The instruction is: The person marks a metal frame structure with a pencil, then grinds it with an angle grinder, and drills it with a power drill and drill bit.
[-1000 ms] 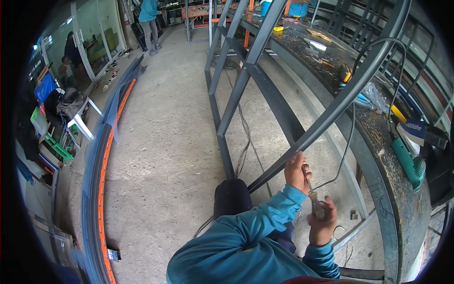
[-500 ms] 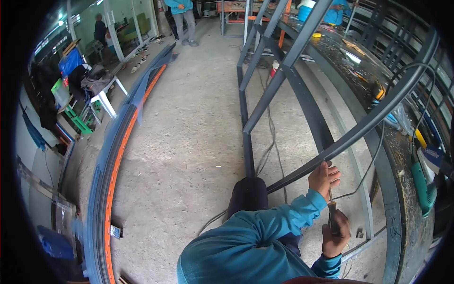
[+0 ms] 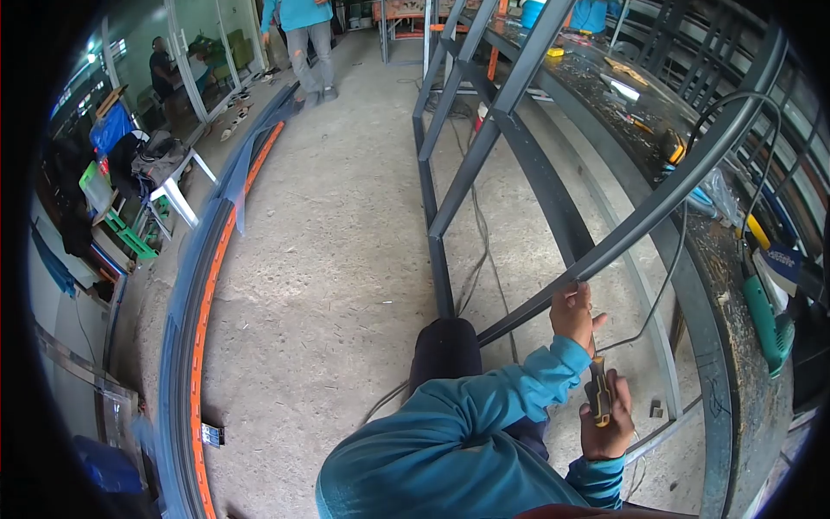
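Concrete floor [image 3: 311, 346], right fingers [image 3: 623, 394] partly curled, holding screwdriver [image 3: 598, 389]

11 o'clock: person in teal top and grey trousers [image 3: 309, 48], standing. 10 o'clock: white plastic stool [image 3: 177, 197], dark fabric bag [image 3: 162, 154] on it. 3 o'clock: green-bodied power tool [image 3: 766, 324]. 8 o'clock, dim edge: dark blue shape [image 3: 108, 464], possibly a plastic container.
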Motion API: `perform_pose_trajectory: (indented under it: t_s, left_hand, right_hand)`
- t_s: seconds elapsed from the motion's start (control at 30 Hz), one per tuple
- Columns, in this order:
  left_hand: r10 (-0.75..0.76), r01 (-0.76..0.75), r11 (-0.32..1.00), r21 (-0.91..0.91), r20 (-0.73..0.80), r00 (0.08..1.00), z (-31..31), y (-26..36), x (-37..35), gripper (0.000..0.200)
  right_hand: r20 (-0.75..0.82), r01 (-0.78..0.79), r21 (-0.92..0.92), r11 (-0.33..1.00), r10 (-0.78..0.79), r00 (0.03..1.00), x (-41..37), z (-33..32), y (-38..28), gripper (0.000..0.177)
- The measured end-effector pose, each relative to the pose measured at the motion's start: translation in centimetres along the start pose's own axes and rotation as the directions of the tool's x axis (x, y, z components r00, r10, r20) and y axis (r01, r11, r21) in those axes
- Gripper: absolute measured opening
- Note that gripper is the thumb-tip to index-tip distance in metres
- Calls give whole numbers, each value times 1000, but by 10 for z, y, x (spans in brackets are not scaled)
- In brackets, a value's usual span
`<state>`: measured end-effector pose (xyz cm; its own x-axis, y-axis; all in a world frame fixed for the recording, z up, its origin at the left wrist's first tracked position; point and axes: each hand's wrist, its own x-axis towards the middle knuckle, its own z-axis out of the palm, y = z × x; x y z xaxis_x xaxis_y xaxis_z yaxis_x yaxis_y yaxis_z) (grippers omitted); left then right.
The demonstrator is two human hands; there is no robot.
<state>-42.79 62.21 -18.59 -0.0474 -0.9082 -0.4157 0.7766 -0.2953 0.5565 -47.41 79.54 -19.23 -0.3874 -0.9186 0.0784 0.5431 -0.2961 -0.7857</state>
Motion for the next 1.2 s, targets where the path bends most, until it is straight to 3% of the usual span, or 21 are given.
perform_pose_trajectory:
  t_s: [0.1,0.27,0.33,0.37,0.4,0.47,0.53,0.57,0.6,0.67,0.7,0.73,0.77,0.8,0.83,0.87,1.0,1.07,1.1,1.13,1.2]
  left_hand:
    - [6,-5,1000,-28,27,1000,-5,-5,4,20]
    - [-82,82,997,-3,48,995,-11,0,5,23]
    - [-75,76,997,-18,59,995,-11,1,3,22]
    - [-100,104,994,-37,94,991,-14,-1,5,22]
    - [-121,129,990,-56,129,984,-15,-2,8,22]
    - [-145,157,982,-107,114,983,-9,2,5,21]
    - [-126,183,954,-236,241,962,-13,2,10,20]
    - [-144,188,953,-239,189,971,-11,2,8,18]
    - [-151,195,954,-229,197,969,-11,5,7,18]
    - [-121,159,969,-191,198,973,-10,7,7,16]
    - [-90,119,983,-140,202,975,-11,5,12,17]
    - [-91,121,983,-138,210,974,-12,1,14,17]
    - [-82,102,988,-117,166,983,-14,-2,15,17]
    - [-73,85,992,-95,120,990,-15,-2,12,17]
    - [-65,73,994,-81,98,993,-15,-2,11,19]
    - [-67,75,994,-77,100,993,-12,-2,9,19]
    - [-81,87,992,-90,61,995,-8,-1,5,18]
    - [-81,88,992,-87,78,994,-7,0,4,19]
    - [-109,116,988,-106,75,991,-5,2,3,21]
    - [-135,143,982,-124,74,988,-4,3,2,22]
    - [-126,149,973,-174,136,983,-10,-5,13,22]
  right_hand:
    - [-179,-474,190,860,505,844,1,0,-9,52]
    - [62,-614,362,701,639,767,-7,-9,-12,47]
    - [-302,-355,-120,927,307,903,-10,17,-12,39]
    - [-183,-103,-655,749,-25,983,-14,10,-4,33]
    - [-200,-93,-651,753,-52,978,-15,7,-4,33]
    - [470,492,-868,-70,-439,766,-10,24,-10,27]
    - [410,471,-880,61,-402,819,-10,20,-9,31]
    - [-58,168,-646,745,-267,962,-8,30,-10,34]
    - [-315,-165,28,986,165,935,-9,36,-10,37]
    - [-284,-228,86,970,243,928,-5,20,-12,46]
    - [-2,151,-591,793,-188,982,0,11,-9,48]
    - [468,528,-838,137,-317,825,4,5,-7,50]
    - [504,551,-832,64,-327,799,4,2,-5,57]
    - [499,546,-835,63,-330,801,2,3,-4,57]
    - [80,232,-661,713,-241,967,-2,6,-3,58]
    - [-201,-137,-77,988,119,972,-6,11,-6,58]
    - [-81,-474,137,870,486,870,-2,-9,-20,57]
    - [-164,-365,-98,926,347,923,-6,-3,-17,60]
    - [-37,-27,-520,854,10,999,-4,-3,-17,62]
    - [221,323,-784,529,-248,943,-2,-2,-16,64]
    - [534,584,-810,48,-350,769,-1,10,-16,67]
